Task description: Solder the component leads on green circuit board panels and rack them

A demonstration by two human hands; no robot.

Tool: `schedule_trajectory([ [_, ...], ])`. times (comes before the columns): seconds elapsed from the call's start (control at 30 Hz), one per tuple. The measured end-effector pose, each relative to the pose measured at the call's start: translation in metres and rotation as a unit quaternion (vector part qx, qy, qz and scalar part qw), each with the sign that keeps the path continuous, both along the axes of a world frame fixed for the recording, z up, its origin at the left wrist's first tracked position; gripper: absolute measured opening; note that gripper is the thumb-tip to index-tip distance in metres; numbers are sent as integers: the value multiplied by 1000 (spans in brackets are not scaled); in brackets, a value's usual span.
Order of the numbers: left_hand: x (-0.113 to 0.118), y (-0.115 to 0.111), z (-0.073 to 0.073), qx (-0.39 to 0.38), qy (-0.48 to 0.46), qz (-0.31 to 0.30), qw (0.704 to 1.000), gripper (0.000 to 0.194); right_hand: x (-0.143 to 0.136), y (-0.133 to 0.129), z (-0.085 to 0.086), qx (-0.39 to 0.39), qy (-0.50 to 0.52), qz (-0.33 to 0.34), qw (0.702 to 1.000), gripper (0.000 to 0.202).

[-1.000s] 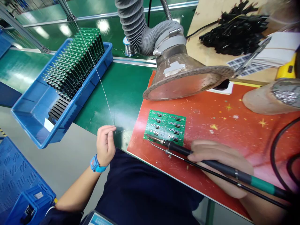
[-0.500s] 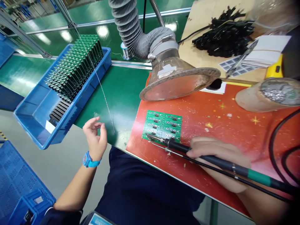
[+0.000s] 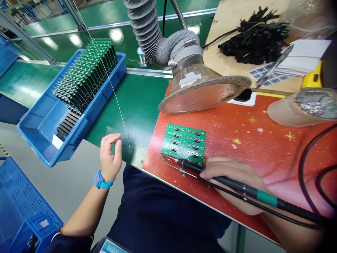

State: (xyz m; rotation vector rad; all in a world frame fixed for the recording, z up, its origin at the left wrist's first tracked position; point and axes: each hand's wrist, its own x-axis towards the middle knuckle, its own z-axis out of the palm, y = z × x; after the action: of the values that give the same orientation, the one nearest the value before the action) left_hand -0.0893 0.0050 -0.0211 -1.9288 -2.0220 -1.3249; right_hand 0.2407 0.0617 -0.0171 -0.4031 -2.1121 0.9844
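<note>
My right hand (image 3: pixel 234 182) is wrapped round a black soldering iron (image 3: pixel 265 197) with a green band. A thin metal tube runs alongside the iron. The iron's tip is at the lower left edge of a green circuit board (image 3: pixel 183 142), which lies flat on the red mat (image 3: pixel 226 130). Left of the board, my left hand (image 3: pixel 111 154) is raised near the table edge, its fingers curled with a gap to the thumb and nothing between them. A blue watch (image 3: pixel 100 179) is on that wrist.
A blue bin (image 3: pixel 39 131) holds upright circuit boards (image 3: pixel 86 72) at the left. The fume hood (image 3: pixel 205 91) hangs behind the board. A solder spool (image 3: pixel 144 58), black cables (image 3: pixel 254 40) and a cup of metal bits (image 3: pixel 284 110) stand farther back or right. A thin wire hangs near my left hand.
My right hand and the iron have shifted left, with the tip now at the board's lower left edge. My left hand has moved slightly right, its fingers less curled.
</note>
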Motion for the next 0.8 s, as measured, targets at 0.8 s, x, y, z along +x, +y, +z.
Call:
schedule_trajectory([
  [0.8, 2, 1, 0, 8, 7, 1, 1000, 18, 2, -4, -1, -20, -14, -10, 1000, 24],
])
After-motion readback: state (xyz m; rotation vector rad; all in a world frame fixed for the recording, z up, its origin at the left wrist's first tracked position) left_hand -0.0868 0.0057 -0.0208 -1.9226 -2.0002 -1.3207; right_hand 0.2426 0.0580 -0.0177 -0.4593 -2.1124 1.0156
